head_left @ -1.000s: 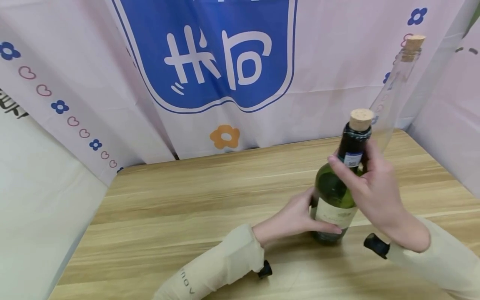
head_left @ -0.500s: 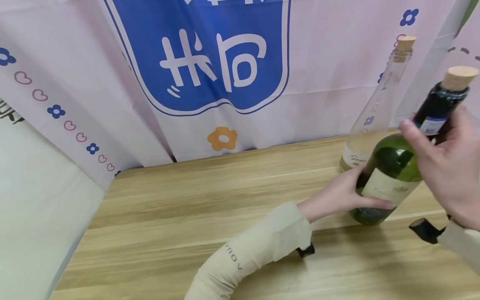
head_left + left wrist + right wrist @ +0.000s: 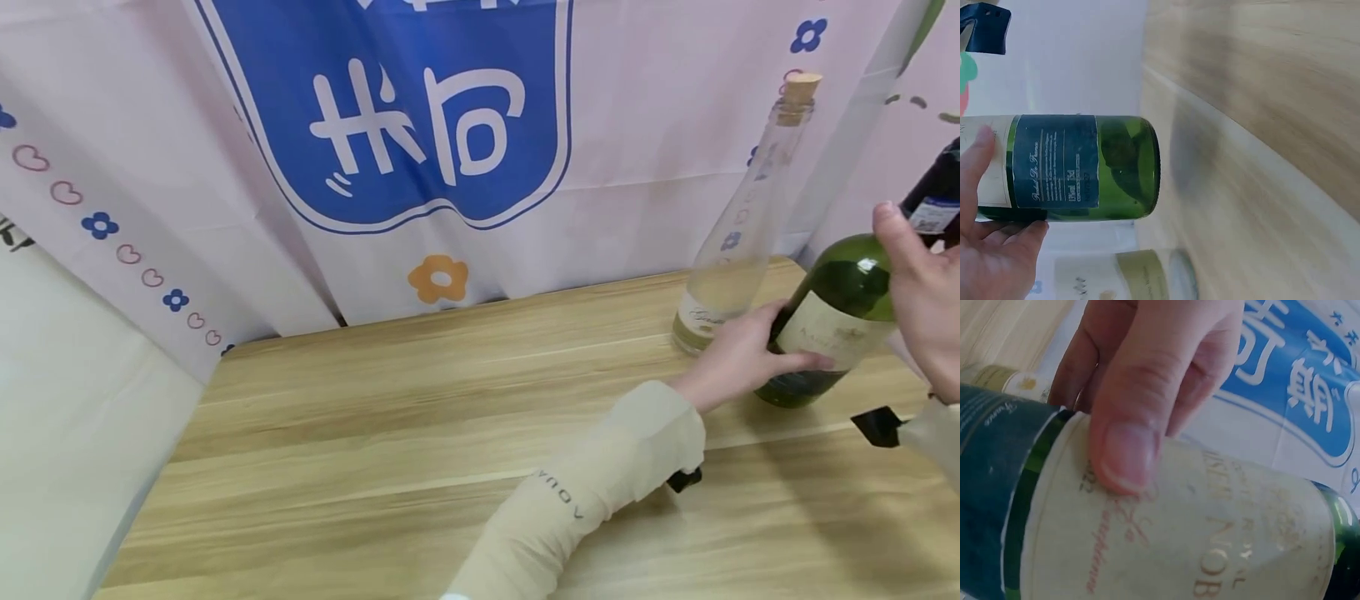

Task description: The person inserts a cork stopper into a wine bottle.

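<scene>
Both my hands hold a green wine bottle (image 3: 855,271), tilted with its neck leaning right in the head view. My left hand (image 3: 738,358) grips the lower body, its thumb across the cream label (image 3: 1179,537). My right hand (image 3: 930,308) holds the dark neck, partly cut off by the frame's right edge. The cork is out of view. In the left wrist view, a dark blue back label (image 3: 1057,162) shows, and the bottle's base is close over the wooden table. A clear glass bottle (image 3: 738,242) with a cork (image 3: 800,87) stands upright just behind my left hand.
The wooden table (image 3: 375,450) ends against a hanging cloth (image 3: 630,217) with a blue printed shield and flowers. More pale cloth closes off the left and right sides. A black wrist mount (image 3: 877,427) sticks out beside my right sleeve.
Both hands have carried the green wine bottle to the right and a little farther back. Its neck leans more to the right, and its cork has left the head view. The clear bottle's base is uncovered.
</scene>
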The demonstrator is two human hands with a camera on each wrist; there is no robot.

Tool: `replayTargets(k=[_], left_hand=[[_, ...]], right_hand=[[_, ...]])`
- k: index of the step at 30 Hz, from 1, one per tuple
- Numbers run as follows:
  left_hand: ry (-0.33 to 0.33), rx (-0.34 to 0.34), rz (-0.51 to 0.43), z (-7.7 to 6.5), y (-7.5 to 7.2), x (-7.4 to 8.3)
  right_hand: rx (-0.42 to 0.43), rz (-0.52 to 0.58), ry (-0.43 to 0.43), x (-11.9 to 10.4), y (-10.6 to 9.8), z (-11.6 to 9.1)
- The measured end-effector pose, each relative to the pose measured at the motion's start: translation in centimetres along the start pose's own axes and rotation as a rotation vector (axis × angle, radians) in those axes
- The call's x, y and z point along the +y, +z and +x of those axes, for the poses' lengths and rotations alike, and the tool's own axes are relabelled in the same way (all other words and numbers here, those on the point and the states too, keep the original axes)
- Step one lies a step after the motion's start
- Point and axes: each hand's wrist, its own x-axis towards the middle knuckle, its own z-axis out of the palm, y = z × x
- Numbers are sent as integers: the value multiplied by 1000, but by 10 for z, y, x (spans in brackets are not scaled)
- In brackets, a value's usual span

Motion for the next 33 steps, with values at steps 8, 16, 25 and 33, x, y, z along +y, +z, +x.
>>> replayTargets(k=[8, 16, 25, 33], left_hand=[[-34, 51, 83, 14, 16, 2], [-88, 71, 92, 20, 21, -8], [-112, 1, 172, 9, 16, -24], [48, -142, -34, -47, -48, -48]], right_hand=[[12, 56, 175, 25, 5, 5], [-93, 23, 243, 35, 16, 6], [-178, -40, 338, 31, 17, 10], [-34, -268, 222, -11, 8, -9]])
